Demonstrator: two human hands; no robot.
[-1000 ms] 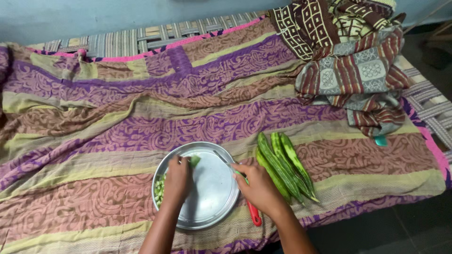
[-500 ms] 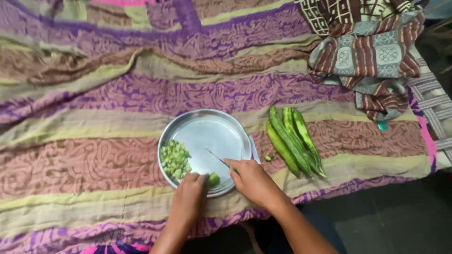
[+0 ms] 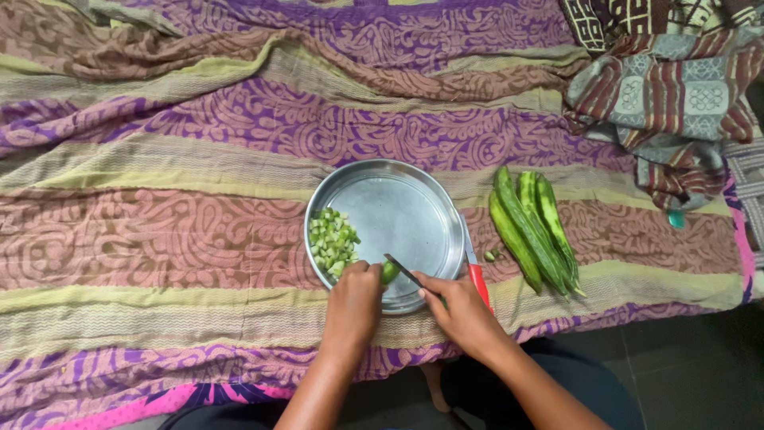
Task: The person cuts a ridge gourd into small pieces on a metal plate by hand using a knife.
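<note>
A round steel plate (image 3: 398,209) lies on the striped cloth with a small heap of chopped green pieces (image 3: 333,241) at its left side. My left hand (image 3: 354,304) holds a short green vegetable stub (image 3: 389,272) over the plate's near rim. My right hand (image 3: 461,313) grips a dark knife (image 3: 404,271) whose blade touches the stub. Several long whole green gourds (image 3: 532,228) lie to the right of the plate.
A red-handled peeler (image 3: 476,275) rests against the plate's right rim. The purple, brown and yellow patterned cloth (image 3: 199,175) covers the whole surface. A crumpled patterned fabric (image 3: 668,87) sits at the top right. The cloth's near edge drops to a dark floor (image 3: 700,374).
The view has shifted so the plate sits a little higher and more central. Both hands stay at the plate's near rim, still cutting the stub; the chopped heap looks unchanged.
</note>
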